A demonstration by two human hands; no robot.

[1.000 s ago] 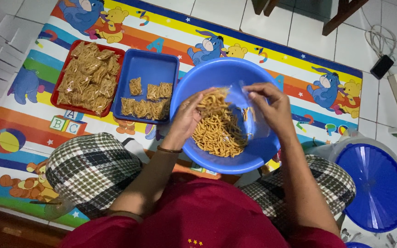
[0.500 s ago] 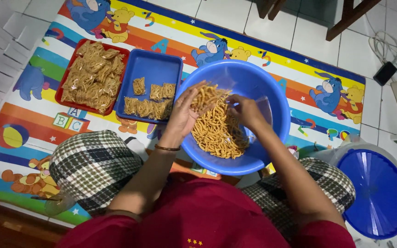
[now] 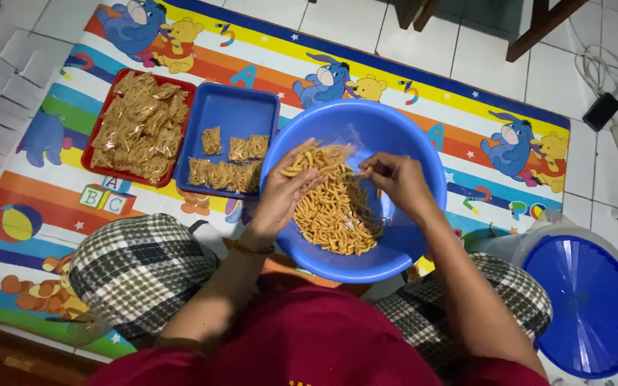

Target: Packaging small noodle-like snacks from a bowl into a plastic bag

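The person sits cross-legged on a colourful play mat (image 3: 409,68) w/ a big blue basin (image 3: 388,129) right in front, between the knees. In the basin lies a heap of orange snack sticks (image 3: 334,214), at approx. the basin's centre.

Left hand (image 3: 284,193), at 9 o'clock of the heap, is cupped and half open, palm up, w/ a bunch of sticks resting on the fingers. Right hand (image 3: 395,179), at 2 o'clock of the heap, is pinched closed on the edge of a thin clear plastic bag (image 3: 355,154); the bag is hard to see, so how far it is open I cannot tell.

At 10 o'clock of the basin stands a blue tray (image 3: 234,114) w/ few small filled packs (image 3: 223,171); further left, a red tray (image 3: 112,96) is full of them. A blue lid (image 3: 584,304) lies at 4 o'clock.

Step in hand, I judge: filling one small bag w/ sticks. Next move calls for the bag mouth to be held wide and the left hand to tip its load in w/o spilling.
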